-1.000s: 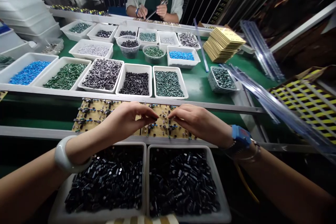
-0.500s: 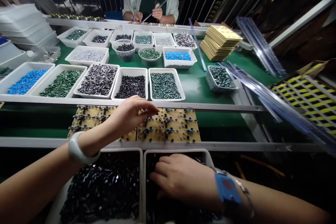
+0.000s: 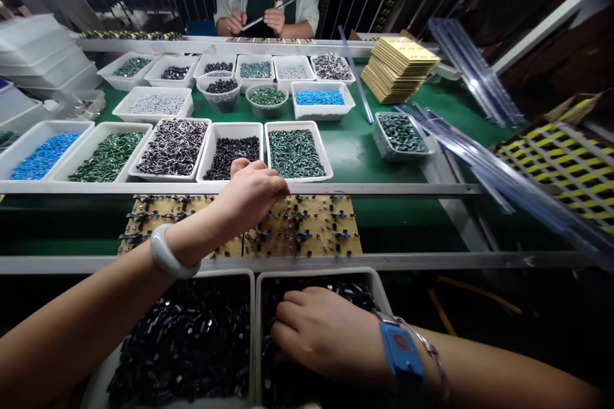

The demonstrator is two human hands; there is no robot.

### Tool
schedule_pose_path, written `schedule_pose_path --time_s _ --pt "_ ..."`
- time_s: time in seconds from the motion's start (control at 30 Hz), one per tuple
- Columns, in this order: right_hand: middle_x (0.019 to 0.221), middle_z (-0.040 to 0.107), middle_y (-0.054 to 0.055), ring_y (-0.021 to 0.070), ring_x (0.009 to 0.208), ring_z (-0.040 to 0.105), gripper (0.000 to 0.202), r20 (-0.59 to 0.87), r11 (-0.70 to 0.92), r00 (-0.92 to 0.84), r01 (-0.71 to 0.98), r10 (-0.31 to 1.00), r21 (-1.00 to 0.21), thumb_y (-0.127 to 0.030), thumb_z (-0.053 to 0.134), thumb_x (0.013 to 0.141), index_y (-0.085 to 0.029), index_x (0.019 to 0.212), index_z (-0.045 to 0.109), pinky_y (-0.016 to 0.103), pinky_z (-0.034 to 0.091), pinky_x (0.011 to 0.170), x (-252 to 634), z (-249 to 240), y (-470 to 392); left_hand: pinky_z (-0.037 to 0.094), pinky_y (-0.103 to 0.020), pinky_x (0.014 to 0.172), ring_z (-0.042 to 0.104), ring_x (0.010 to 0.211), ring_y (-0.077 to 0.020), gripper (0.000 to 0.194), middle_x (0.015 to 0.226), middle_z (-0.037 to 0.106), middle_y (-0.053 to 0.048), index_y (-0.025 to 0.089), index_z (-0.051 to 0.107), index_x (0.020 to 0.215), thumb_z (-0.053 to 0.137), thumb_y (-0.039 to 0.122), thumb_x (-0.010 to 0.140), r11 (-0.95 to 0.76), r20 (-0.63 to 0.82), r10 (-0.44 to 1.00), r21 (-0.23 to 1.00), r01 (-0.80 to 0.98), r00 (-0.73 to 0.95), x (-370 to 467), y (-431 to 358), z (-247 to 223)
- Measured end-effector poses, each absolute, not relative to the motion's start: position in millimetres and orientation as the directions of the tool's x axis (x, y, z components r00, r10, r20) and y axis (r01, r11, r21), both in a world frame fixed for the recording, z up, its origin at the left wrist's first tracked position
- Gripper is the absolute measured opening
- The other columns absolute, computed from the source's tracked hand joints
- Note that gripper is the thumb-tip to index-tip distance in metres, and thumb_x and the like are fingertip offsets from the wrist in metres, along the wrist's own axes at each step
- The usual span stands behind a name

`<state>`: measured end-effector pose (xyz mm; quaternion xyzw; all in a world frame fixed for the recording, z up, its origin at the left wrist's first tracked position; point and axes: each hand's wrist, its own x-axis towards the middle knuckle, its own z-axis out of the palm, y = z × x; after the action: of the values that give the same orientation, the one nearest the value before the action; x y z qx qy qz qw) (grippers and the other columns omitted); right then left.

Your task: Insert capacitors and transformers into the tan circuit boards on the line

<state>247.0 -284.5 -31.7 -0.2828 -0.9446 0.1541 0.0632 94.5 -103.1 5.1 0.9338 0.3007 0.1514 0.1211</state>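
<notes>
Over the far edge of the tan circuit boards (image 3: 326, 223), my left hand (image 3: 254, 192) is closed in a pinch; whatever its fingertips hold is too small to make out. The boards carry rows of small black and blue parts. My right hand (image 3: 326, 332) reaches down into the right-hand white bin (image 3: 381, 287) of black parts, its fingers curled and their tips hidden. Beside it stands another white bin (image 3: 252, 332) heaped with black parts (image 3: 192, 339).
Beyond the metal rail (image 3: 407, 188) stand trays of small parts, including blue ones (image 3: 319, 98) and green ones (image 3: 295, 153). A stack of tan boards (image 3: 398, 70) and clear plastic tubes (image 3: 470, 147) lie at the right. Across the table, a person (image 3: 268, 6) holds a rod.
My left hand has turned, and its fingers are drawn in more tightly above the boards. My right hand remains in the bin. The whole view has shifted slightly.
</notes>
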Motion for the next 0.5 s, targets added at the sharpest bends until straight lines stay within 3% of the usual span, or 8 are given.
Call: schedule_pose_path --time_s 0.17,0.27,0.4,0.5 --pt "0.079 0.059 0.003 0.0183 0.072 0.048 0.036 0.108 0.787 -0.808 0.520 0.580 -0.333 -0.045 0.057 0.105 -0.017 0.083 0.054 0.033 0.031 0.057 249.3 -28.3 -283.6 0.025 -0.042 0.089 0.056 0.093 -0.0229 0.020 0.095 0.076 -0.002 0.025 0.077 0.090 0.059 0.020 0.096 -0.809 0.215 0.576 0.292 0.511 0.789 95.2 -102.6 5.6" --pt "0.078 0.058 0.003 0.0184 0.070 0.048 0.030 0.117 0.781 -0.802 0.521 0.586 -0.343 -0.037 0.056 0.106 -0.016 0.084 0.055 0.032 0.032 0.059 251.2 -25.8 -283.3 0.024 -0.043 0.090 0.055 0.093 -0.0231 0.022 0.095 0.076 -0.002 0.025 0.077 0.091 0.057 0.018 0.096 -0.816 0.210 0.567 0.276 0.508 0.796 94.6 -102.6 6.3" --pt "0.084 0.060 0.003 0.0199 0.075 0.051 0.007 0.089 0.761 -0.796 0.531 0.599 -0.374 -0.018 0.055 0.102 -0.015 0.098 0.060 0.033 0.036 0.062 254.8 -24.1 -284.8 0.024 -0.043 0.090 0.054 0.091 -0.0232 0.022 0.094 0.075 -0.003 0.023 0.076 0.091 0.056 0.019 0.097 -0.822 0.208 0.560 0.265 0.505 0.802 95.2 -103.3 6.9" --pt "0.088 0.062 0.004 0.0205 0.079 0.053 0.009 0.082 0.754 -0.791 0.538 0.606 -0.378 -0.013 0.055 0.101 -0.013 0.108 0.061 0.033 0.040 0.065 256.7 -20.7 -285.3 0.024 -0.043 0.089 0.053 0.090 -0.0232 0.021 0.091 0.074 -0.002 0.023 0.076 0.090 0.057 0.017 0.096 -0.823 0.187 0.557 0.257 0.507 0.809 96.2 -104.0 6.9"
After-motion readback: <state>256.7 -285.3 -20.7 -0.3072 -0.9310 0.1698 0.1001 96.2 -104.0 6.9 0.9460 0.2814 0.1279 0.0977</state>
